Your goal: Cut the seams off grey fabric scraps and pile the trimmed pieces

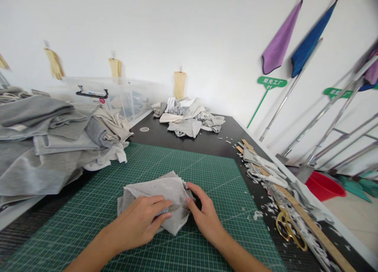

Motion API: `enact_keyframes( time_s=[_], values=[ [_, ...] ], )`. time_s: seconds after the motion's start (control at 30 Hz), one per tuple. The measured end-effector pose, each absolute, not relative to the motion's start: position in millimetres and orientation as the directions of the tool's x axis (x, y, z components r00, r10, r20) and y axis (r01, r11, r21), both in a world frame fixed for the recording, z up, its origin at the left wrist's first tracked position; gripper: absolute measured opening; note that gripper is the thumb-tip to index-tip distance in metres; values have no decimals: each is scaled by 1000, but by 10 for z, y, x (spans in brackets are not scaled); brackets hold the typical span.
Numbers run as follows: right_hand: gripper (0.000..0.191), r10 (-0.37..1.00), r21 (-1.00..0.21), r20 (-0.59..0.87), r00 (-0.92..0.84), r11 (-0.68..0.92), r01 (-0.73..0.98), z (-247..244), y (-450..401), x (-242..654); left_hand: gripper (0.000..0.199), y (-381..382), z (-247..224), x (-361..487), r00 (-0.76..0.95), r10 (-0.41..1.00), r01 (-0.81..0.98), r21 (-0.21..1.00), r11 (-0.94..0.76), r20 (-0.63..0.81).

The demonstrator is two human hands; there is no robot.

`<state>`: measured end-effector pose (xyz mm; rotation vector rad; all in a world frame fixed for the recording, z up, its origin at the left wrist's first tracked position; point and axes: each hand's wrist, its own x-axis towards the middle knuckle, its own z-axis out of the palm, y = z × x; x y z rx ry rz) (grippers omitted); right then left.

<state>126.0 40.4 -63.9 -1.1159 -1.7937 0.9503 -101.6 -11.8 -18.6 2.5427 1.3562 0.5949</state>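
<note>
A folded piece of light grey cloth [169, 188] lies on the green cutting mat [206, 173], its layers loosely stacked and its corners sticking out. Over its near left part rests my left hand [144, 217], thumb and fingers closed around a small blue object [163, 212]. Most of that object is hidden by the fingers, so its kind cannot be made out. On the right side, my right hand [203, 209] pinches the cloth's edge between thumb and fingers.
A large heap of grey cloth [59, 134] fills the left, beside a clear plastic box [121, 102]. More cloth pieces [189, 114] lie at the back. Along the right edge are gold-handled scissors [288, 228], a wooden strip [310, 221] and scraps. A red basin [325, 185] stands beyond.
</note>
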Motion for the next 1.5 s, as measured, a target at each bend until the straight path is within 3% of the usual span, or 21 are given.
enact_keyframes(
  time_s=[0.7,1.5],
  values=[
    [39,931,-902,228,-285,312,298,-642,417,1255,29,-74,-238,-1074,462,858,821,257,-509,224],
    [40,937,-900,198,-289,291,326,-620,405,1257,27,-97,-196,-1058,460,851,794,312,-521,252]
  ],
)
